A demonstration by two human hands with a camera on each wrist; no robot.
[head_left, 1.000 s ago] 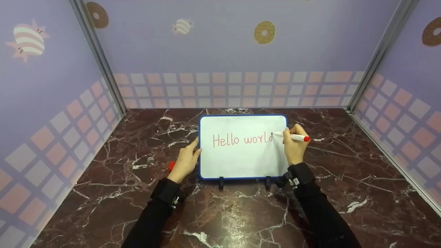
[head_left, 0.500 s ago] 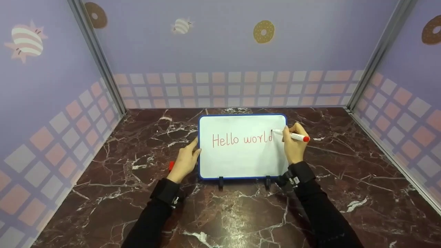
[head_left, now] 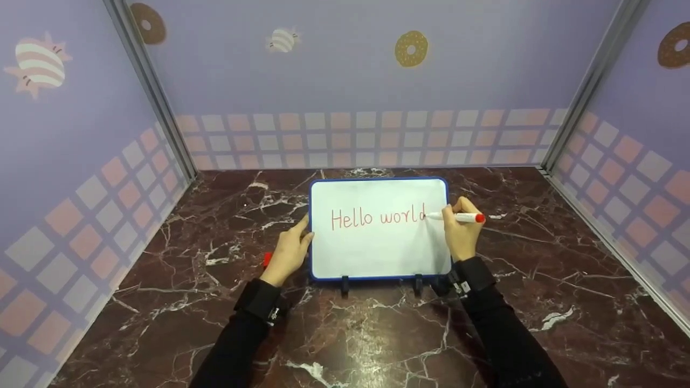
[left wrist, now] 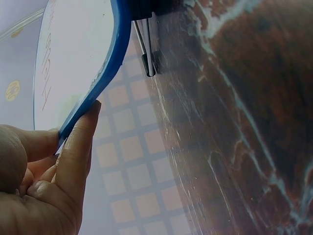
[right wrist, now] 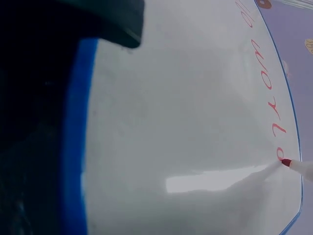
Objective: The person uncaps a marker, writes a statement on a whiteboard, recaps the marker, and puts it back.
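Observation:
A whiteboard [head_left: 377,253] with a blue frame leans on a black stand, its two feet [head_left: 345,285] showing at the lower edge. Red handwriting [head_left: 353,219] reads "Hello world" across its upper half. My left hand [head_left: 289,250] pinches the board's left edge; in the left wrist view the thumb lies on the front and the fingers [left wrist: 78,147] behind. Between thumb and fingers of my right hand [head_left: 461,231] is a white marker [head_left: 466,217] with a red end. Its red tip [right wrist: 286,162] meets the board at the letter "d" in the right wrist view.
A small red object [head_left: 268,258], partly hidden by the left hand, lies on the dark marbled table [head_left: 178,302]. Purple patterned walls [head_left: 345,81] enclose the table at the back and both sides.
The marker tip has moved down along the stem of the "d", and the right hand has lowered slightly. My left hand keeps its hold on the board's edge.

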